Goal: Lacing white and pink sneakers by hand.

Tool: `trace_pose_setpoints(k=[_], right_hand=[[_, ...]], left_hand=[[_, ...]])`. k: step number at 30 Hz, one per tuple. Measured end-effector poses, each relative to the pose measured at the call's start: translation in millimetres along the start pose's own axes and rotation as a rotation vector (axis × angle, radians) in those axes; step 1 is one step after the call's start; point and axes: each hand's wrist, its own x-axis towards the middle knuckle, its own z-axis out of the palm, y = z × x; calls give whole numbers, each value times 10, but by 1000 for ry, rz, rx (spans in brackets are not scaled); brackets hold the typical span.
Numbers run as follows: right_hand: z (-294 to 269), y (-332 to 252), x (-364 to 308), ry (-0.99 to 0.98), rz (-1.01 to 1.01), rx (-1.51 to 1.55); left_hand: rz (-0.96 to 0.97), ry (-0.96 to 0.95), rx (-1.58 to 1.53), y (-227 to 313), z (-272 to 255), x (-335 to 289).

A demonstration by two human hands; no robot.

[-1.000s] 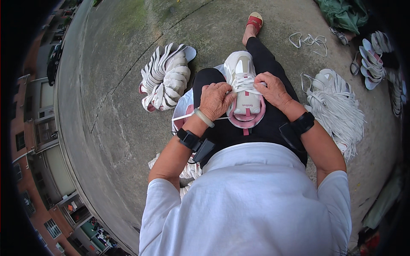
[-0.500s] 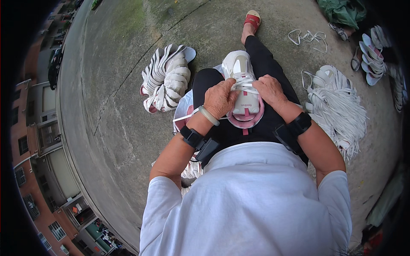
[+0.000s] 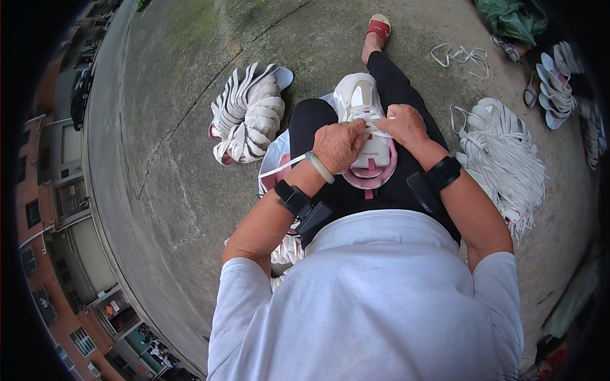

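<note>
A white and pink sneaker upper (image 3: 357, 93) lies across my lap, its toe pointing away from me and its pink-lined collar toward my waist. My left hand (image 3: 340, 148) is closed at the left row of eyelets, thumb and fingers pinching the white shoelace (image 3: 281, 167), whose loose length trails out to the left past my wrist. From the right, my right hand (image 3: 405, 127) also pinches lace over the tongue, its fingertips almost meeting the left thumb. My fingers hide the exact eyelet and part of the lacing.
A curved stack of white shoe uppers (image 3: 251, 114) stands on the concrete at left. To the right lies a big bundle of white laces (image 3: 505, 159), with a loose lace (image 3: 467, 58) farther off. More uppers (image 3: 555, 92) and a green bag (image 3: 511, 19) are at far right.
My two hands have drawn closer together over the tongue. The right fingertips have moved left and down toward the left thumb, and the left hand has shifted slightly right.
</note>
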Motion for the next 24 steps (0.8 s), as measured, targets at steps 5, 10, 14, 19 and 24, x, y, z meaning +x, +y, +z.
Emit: trace_pose_setpoints(k=[5,10,14,19,24], right_hand=[[-32,116,59,-103,-29,170],[34,173,63,-75,-36,209],[100,227,87,0,-26,240],[103,216,77,12,-66,292],[10,58,12,-81,-2,223]], left_hand=[[-279,88,-542,-129,34,-19],[-329,271,-867,-180,-148,-170],[-350,253,-903,-281,-401,-437],[-357,163,-889,-90,-411,-717],[-222,72,-920,77,-346,-808]])
